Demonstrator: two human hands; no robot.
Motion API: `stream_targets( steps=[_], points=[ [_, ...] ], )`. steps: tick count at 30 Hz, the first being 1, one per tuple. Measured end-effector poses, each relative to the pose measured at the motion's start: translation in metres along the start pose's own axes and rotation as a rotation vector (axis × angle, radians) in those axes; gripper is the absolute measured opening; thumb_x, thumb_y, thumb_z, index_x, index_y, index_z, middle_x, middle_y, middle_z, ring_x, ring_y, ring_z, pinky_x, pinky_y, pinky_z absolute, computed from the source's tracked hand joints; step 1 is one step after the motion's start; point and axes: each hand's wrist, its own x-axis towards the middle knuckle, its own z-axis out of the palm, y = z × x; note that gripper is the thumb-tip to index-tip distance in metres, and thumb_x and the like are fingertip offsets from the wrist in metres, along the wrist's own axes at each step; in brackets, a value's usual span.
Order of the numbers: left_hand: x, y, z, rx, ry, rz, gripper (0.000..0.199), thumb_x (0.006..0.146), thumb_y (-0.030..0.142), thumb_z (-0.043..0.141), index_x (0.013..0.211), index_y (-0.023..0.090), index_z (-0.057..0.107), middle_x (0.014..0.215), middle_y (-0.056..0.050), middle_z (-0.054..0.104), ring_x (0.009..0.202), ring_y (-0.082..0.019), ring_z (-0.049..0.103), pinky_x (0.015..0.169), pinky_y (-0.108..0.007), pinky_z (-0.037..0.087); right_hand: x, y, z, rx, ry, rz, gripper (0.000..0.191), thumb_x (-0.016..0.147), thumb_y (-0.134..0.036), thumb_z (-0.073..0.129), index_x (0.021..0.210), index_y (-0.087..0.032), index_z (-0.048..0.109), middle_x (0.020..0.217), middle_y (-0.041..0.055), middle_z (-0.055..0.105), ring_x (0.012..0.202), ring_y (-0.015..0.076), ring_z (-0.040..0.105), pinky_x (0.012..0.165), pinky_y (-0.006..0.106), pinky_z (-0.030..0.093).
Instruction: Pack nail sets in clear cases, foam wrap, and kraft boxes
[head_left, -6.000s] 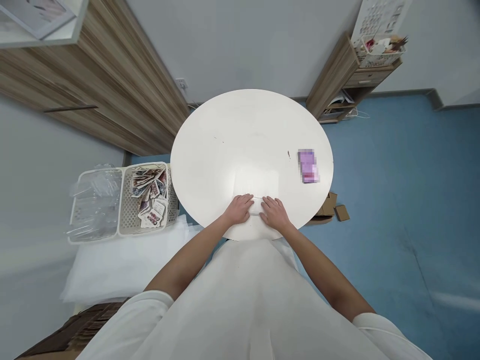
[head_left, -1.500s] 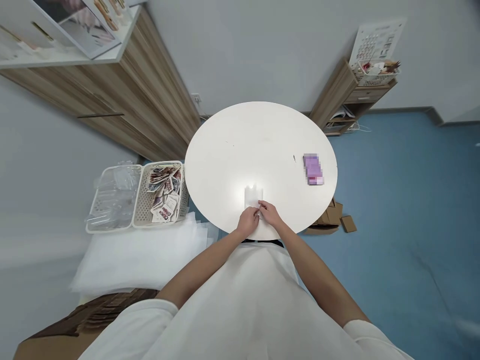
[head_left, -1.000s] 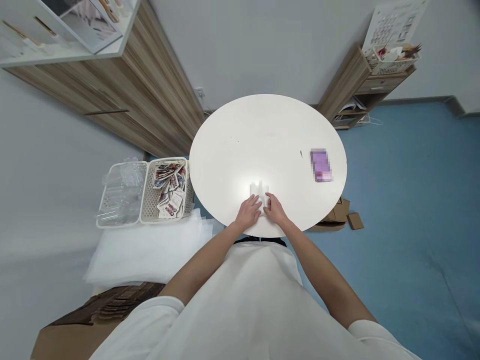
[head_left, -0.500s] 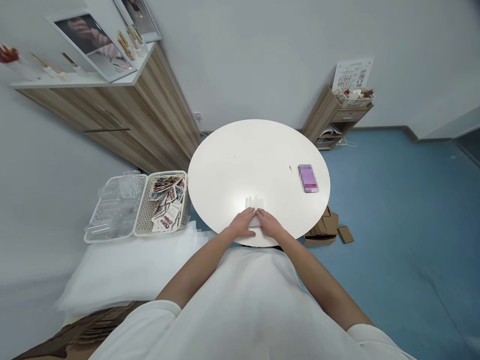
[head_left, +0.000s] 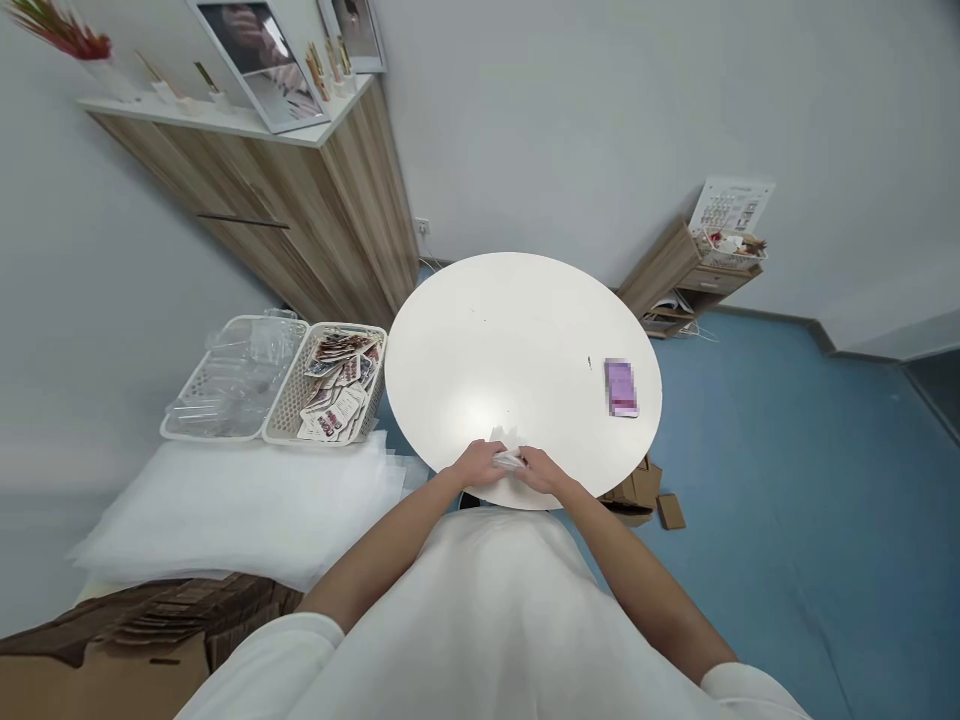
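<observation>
Near the front edge of the white oval table (head_left: pixel 540 330), a small folded white translucent sheet (head_left: pixel 510 459) is held between both hands. My left hand (head_left: pixel 481 463) grips its left side, fingers bent around the edge. On the other side my right hand (head_left: pixel 541 470) pinches the right edge. The sheet's far end, thin and ragged, sticks out beyond the fingers. Whether something lies inside the folds, I cannot tell.
On the table's right lies a phone (head_left: pixel 622 388) with a blurred purple screen. Left stand a basket of printed cards (head_left: pixel 379 380) and a basket of clear plastic packaging (head_left: pixel 166 424), above stacked white sheets (head_left: pixel 247 510). Cardboard boxes (head_left: pixel 637 490) sit on the floor.
Both hands lay flatter on the white sheet before; now their fingers grip its sides and its near part is bunched up. The camera view has shifted slightly.
</observation>
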Motion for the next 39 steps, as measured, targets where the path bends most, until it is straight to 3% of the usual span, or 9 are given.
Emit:
stream_targets(
  steps=[4, 8, 14, 18, 23, 26, 31, 35, 39],
  points=[
    [0.016, -0.003, -0.006, -0.064, 0.101, -0.078, 0.014, 0.066, 0.027, 0.051, 0.073, 0.021, 0.06, 0.09, -0.003, 0.059, 0.088, -0.02, 0.055, 0.076, -0.028, 0.042, 0.015, 0.007, -0.015, 0.146, 0.015, 0.061, 0.016, 0.073, -0.022, 0.039, 0.07, -0.018, 0.054, 0.084, 0.0031, 0.057, 0.072, 0.0143, 0.053, 0.06, 0.024, 0.04],
    [0.02, -0.014, -0.001, -0.184, 0.23, -0.234, 0.026, 0.071, 0.032, 0.049, 0.092, 0.019, 0.057, 0.088, -0.003, 0.06, 0.08, -0.016, 0.056, 0.074, -0.028, 0.044, 0.031, 0.013, -0.013, 0.186, 0.073, 0.121, 0.025, 0.078, -0.026, 0.032, 0.069, -0.016, 0.053, 0.075, 0.0048, 0.056, 0.065, 0.0147, 0.052, 0.056, 0.025, 0.04],
    [0.023, -0.021, 0.011, -0.197, 0.403, -0.412, 0.018, 0.071, 0.024, 0.054, 0.088, 0.018, 0.055, 0.081, -0.003, 0.062, 0.078, -0.015, 0.058, 0.074, -0.028, 0.045, 0.037, 0.014, 0.007, 0.18, 0.285, 0.196, 0.038, 0.079, -0.031, 0.037, 0.112, -0.014, 0.041, 0.098, 0.0107, 0.05, 0.087, 0.0208, 0.051, 0.07, 0.032, 0.042],
    [0.027, -0.017, 0.014, -0.18, 0.425, -0.441, 0.014, 0.071, 0.022, 0.053, 0.083, 0.018, 0.055, 0.082, -0.004, 0.062, 0.078, -0.016, 0.058, 0.074, -0.029, 0.045, 0.022, 0.019, 0.018, 0.101, 0.417, 0.112, 0.059, 0.076, -0.027, 0.043, 0.129, -0.019, 0.019, 0.115, 0.0117, 0.039, 0.092, 0.0203, 0.05, 0.07, 0.031, 0.044],
    [0.022, -0.013, 0.016, -0.2, 0.448, -0.496, 0.019, 0.072, 0.028, 0.053, 0.088, 0.017, 0.056, 0.087, -0.005, 0.062, 0.08, -0.016, 0.058, 0.075, -0.028, 0.045, 0.011, 0.026, 0.017, -0.009, 0.211, 0.0, 0.048, 0.077, -0.022, 0.042, 0.123, -0.026, 0.033, 0.111, 0.0073, 0.039, 0.071, 0.014, 0.052, 0.063, 0.029, 0.045],
    [0.017, -0.011, 0.019, -0.221, 0.478, -0.58, 0.026, 0.072, 0.033, 0.053, 0.091, 0.015, 0.055, 0.092, -0.008, 0.061, 0.083, -0.017, 0.057, 0.076, -0.029, 0.044, 0.011, 0.027, 0.017, 0.061, 0.199, 0.014, 0.051, 0.075, -0.022, 0.045, 0.124, -0.027, 0.033, 0.115, 0.0075, 0.035, 0.081, 0.0159, 0.052, 0.069, 0.031, 0.046],
    [0.01, -0.009, 0.021, -0.322, 0.474, -0.659, 0.036, 0.078, 0.041, 0.044, 0.102, 0.015, 0.053, 0.101, -0.01, 0.059, 0.093, -0.019, 0.054, 0.08, -0.031, 0.041, 0.007, 0.021, 0.026, 0.416, 0.296, 0.146, 0.064, 0.069, -0.031, 0.053, 0.127, -0.028, 0.027, 0.121, 0.008, 0.028, 0.099, 0.0193, 0.048, 0.084, 0.034, 0.043],
    [0.009, -0.01, 0.022, -0.492, 0.398, -0.663, 0.045, 0.08, 0.048, 0.04, 0.114, 0.019, 0.047, 0.105, -0.009, 0.057, 0.095, -0.018, 0.054, 0.08, -0.03, 0.04, 0.006, 0.015, 0.033, 0.698, 0.303, 0.354, 0.06, 0.069, -0.038, 0.052, 0.124, -0.026, 0.031, 0.118, 0.0091, 0.033, 0.092, 0.0179, 0.053, 0.075, 0.03, 0.048],
    [0.013, -0.012, 0.024, -0.642, 0.337, -0.564, 0.047, 0.081, 0.048, 0.038, 0.118, 0.02, 0.046, 0.107, -0.009, 0.057, 0.094, -0.018, 0.054, 0.08, -0.03, 0.041, 0.014, 0.006, 0.033, 0.786, 0.335, 0.408, 0.059, 0.065, -0.033, 0.055, 0.12, -0.024, 0.035, 0.118, 0.0094, 0.038, 0.094, 0.0189, 0.053, 0.074, 0.03, 0.049]
  ],
)
